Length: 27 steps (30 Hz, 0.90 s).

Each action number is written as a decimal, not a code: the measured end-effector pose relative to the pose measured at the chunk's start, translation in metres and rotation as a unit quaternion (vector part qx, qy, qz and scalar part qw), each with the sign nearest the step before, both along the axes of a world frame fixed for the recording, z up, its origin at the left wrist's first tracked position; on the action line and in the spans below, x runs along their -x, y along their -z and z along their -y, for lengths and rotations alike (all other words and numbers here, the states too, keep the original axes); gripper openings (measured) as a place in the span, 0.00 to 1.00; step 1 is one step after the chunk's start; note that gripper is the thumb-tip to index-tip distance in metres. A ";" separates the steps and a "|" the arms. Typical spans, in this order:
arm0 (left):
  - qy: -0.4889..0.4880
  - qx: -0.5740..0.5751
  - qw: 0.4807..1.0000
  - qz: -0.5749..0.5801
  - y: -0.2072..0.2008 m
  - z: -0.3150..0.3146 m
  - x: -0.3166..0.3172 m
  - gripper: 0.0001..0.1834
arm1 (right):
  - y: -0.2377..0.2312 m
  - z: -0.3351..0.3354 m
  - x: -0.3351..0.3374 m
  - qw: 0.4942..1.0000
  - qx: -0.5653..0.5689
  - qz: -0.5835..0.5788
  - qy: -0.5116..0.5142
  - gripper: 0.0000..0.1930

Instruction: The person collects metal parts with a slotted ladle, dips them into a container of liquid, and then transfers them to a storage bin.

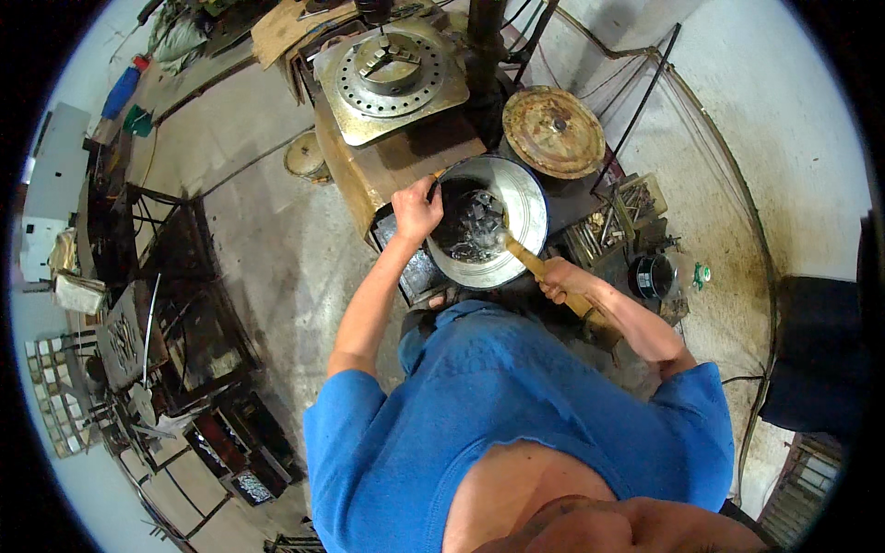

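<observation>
Left of a wide, round, silver-grey metal bowl, we see a small round tin with a dull, stained top down on the floor. Beyond the bowl's far left side sits a steel three-jaw chuck on a drilled round plate.

At the bowl's left rim, we find the left hand, its fingers curled in; we cannot tell whether they close on the rim itself or on the slim, dark, orange-tipped item beside them. Inside the bowl, between the two hands, lies a loose heap of dark and shiny metal pieces.

The long, flat, tan wooden-looking tool slants in over the bowl's near right rim, its long axis running from the right hand up and leftward to the heap. We judge this line to be what matters: the heap lies ahead and left of the right grip, which is wrapped firmly around the tool. The left hand is nearer the heap, yet the tool's tip is nearer still, at its right edge; whether it touches, we cannot tell. Past the bowl's far right side rests a rusty, cream-coloured round lid.
</observation>
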<state>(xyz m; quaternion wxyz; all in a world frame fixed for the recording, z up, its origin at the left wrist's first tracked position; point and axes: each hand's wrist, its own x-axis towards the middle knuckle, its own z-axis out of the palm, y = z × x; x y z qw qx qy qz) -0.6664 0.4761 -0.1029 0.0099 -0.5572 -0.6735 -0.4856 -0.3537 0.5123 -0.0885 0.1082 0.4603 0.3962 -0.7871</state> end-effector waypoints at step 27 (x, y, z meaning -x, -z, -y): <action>-0.001 -0.008 1.000 0.021 -0.004 -0.004 0.001 0.05 | 0.013 0.015 0.007 0.992 0.099 -0.052 0.051 0.02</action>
